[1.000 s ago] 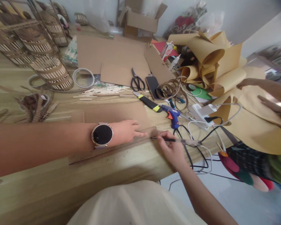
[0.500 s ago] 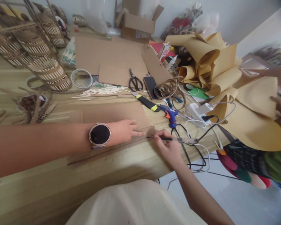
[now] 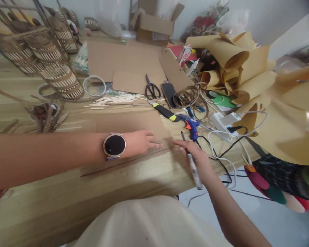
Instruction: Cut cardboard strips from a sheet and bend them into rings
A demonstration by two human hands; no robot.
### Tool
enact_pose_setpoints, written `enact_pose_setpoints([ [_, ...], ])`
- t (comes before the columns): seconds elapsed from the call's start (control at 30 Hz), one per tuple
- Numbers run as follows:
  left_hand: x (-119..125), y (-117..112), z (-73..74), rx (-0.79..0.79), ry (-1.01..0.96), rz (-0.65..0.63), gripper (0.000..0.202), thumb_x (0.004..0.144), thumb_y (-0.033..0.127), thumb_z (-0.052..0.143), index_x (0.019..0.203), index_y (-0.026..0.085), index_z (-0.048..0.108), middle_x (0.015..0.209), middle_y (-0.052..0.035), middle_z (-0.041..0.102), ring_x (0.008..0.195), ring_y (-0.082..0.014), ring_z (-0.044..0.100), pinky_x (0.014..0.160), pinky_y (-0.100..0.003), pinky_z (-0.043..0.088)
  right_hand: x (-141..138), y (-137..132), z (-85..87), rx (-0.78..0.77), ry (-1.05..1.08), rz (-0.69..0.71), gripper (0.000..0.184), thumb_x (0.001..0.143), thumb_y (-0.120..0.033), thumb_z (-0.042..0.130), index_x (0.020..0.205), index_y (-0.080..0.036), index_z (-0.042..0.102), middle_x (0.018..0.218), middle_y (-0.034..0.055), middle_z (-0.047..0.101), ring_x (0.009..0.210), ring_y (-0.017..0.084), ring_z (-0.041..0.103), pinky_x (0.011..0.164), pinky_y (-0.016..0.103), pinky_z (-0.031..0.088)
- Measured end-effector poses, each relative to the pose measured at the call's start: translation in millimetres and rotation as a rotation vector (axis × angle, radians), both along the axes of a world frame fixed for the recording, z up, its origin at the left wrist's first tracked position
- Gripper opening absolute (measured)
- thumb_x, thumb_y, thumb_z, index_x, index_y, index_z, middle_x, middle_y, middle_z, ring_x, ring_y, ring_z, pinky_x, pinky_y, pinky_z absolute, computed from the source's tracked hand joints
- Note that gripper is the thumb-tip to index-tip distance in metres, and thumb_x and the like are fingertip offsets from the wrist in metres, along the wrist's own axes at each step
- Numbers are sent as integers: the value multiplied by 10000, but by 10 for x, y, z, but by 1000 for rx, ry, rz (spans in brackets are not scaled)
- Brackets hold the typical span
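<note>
My left hand lies flat on a brown cardboard piece, fingers spread toward its right end. A watch is on that wrist. Along the cardboard's near side runs a dark line or edge. My right hand is at the cardboard's right corner, holding a pen between its fingers. The pen's dark tip points up and away from the cardboard, and its light barrel slants down toward me. One outstretched right finger reaches the corner. A blue glue gun lies just beyond this hand.
Beyond the cardboard lie a utility knife, scissors, a phone and thin sticks. Woven stick cylinders stand at left. Cables and a white power strip are at right, beside large brown paper sheets.
The pen has swung from lying sideways with its tip at the cardboard to pointing away from it. A right finger has stretched toward the corner. The brown paper at right has shifted.
</note>
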State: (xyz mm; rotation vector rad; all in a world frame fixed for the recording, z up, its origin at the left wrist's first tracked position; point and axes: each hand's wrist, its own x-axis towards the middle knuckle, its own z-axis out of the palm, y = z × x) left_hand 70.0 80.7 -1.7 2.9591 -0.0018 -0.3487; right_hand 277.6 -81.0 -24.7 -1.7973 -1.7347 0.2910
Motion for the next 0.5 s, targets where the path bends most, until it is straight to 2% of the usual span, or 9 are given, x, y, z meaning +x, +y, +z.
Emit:
enact_pose_setpoints([
  [0.07, -23, 17, 14, 44, -16, -169, 306, 759, 3, 608, 637, 270, 694, 1441, 88, 562, 1290, -270, 481, 1065, -395, 357, -76, 46, 0, -59, -71, 153, 272, 986, -303, 464, 1094, -255, 709, 1012, 69, 752, 944, 230, 684, 843, 369, 527],
  [0.1, -49, 24, 33, 71, -33, -225, 306, 768, -5, 602, 659, 266, 695, 1452, 70, 553, 1294, -278, 482, 1066, -408, 356, -105, 67, -7, -71, -99, 177, 278, 994, -293, 454, 1089, -249, 711, 989, 73, 750, 932, 229, 686, 831, 366, 533],
  [0.2, -200, 8, 133, 152, -56, -240, 289, 821, 0, 579, 736, 254, 686, 1379, -5, 604, 1236, -265, 528, 960, -386, 416, -130, 106, -37, -67, -153, 176, 279, 997, -292, 455, 1072, -228, 715, 965, 89, 749, 913, 242, 693, 803, 375, 548],
  [0.27, -359, -39, 207, 200, -12, -199, 257, 875, 27, 549, 807, 235, 682, 1212, -70, 673, 1100, -250, 592, 790, -357, 441, -113, 114, -52, -60, -160, 180, 280, 996, -297, 459, 1078, -217, 715, 995, 101, 753, 923, 254, 698, 807, 391, 555],
  [0.33, -551, -96, 252, 216, 71, -127, 217, 878, 26, 561, 856, 210, 674, 1021, -80, 701, 892, -222, 632, 630, -339, 394, -95, 115, -59, -62, -167, 182, 287, 996, -306, 455, 1074, -215, 715, 1007, 107, 757, 927, 263, 703, 811, 404, 560],
  [0.43, -866, -155, 259, 177, 169, 16, 228, 870, 4, 571, 936, 201, 664, 858, -42, 682, 670, -174, 598, 516, -324, 295, -84, 117, -63, -70, -173, 172, 299, 996, -334, 445, 1062, -225, 715, 1019, 108, 761, 940, 273, 707, 818, 418, 567],
  [0.5, -1073, -164, 250, 141, 187, 122, 282, 880, -13, 534, 999, 210, 658, 850, -29, 665, 619, -156, 569, 493, -312, 272, -78, 120, -71, -72, -160, 169, 300, 992, -352, 447, 1061, -235, 714, 1025, 101, 763, 950, 275, 709, 819, 418, 571],
])
